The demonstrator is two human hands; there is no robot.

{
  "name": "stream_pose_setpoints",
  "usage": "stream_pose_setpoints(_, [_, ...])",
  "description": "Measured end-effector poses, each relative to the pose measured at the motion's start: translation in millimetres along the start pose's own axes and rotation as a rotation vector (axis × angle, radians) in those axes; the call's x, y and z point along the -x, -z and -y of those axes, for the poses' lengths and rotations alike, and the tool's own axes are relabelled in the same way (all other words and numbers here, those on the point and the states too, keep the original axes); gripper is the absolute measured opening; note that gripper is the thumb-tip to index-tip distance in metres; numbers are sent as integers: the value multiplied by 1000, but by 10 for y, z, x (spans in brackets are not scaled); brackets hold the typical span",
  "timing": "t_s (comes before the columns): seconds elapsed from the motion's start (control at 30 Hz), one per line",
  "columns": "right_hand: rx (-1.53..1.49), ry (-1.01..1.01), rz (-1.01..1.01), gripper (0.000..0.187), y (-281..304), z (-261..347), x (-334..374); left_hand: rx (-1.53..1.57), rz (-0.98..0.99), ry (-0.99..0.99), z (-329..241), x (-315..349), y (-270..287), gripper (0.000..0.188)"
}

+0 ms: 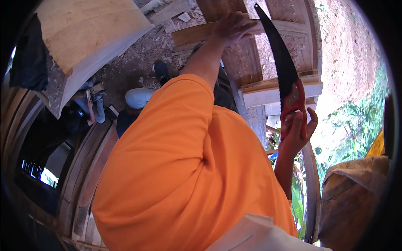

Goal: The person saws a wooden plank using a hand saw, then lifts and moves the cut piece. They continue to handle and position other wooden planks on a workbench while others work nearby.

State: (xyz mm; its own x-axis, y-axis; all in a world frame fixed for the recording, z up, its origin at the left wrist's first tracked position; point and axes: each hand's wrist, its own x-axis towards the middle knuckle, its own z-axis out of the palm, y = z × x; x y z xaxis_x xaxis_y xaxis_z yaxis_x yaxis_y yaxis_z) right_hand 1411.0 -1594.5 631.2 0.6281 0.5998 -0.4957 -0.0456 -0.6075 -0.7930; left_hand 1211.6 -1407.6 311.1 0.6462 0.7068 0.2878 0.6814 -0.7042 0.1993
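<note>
My left hand (234, 27) reaches out to the far side and grips a pale wooden board (192, 34), its fingers curled over the upper edge. The board lies across wider brown planks. In my right hand (297, 127) is a handsaw with a red handle (294, 100) and a dark, curved, toothed blade (279, 54). The blade points up and away, and its tip rises past the right part of the board. Whether the teeth touch the wood I cannot tell. Some fingers of my right hand stand away from the handle.
A large light wood panel (90, 27) stands at the far left. Beneath it, a person (86, 106) in dark clothing holds something small. Wood scraps (184, 16) litter the ground. A short pale beam (282, 93) crosses near the saw. Earth and green plants (356, 129) lie at the right.
</note>
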Motion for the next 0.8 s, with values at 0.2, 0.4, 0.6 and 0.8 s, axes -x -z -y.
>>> stream_pose_setpoints(0.2, [388,211,302,60,29,-109,230,63,-34,-40,11,-66,-44,59])
stream_pose_setpoints(0.4, [478,229,332,62,243,-183,395,82,-34,-83,7,-134,-18,62])
stream_pose_setpoints(0.6, [472,265,230,59,155,-167,378,102,-14,-105,-66,-231,223,64])
stream_pose_setpoints(0.8, [363,170,235,55,165,7,353,87,-2,-82,-26,-178,249,59])
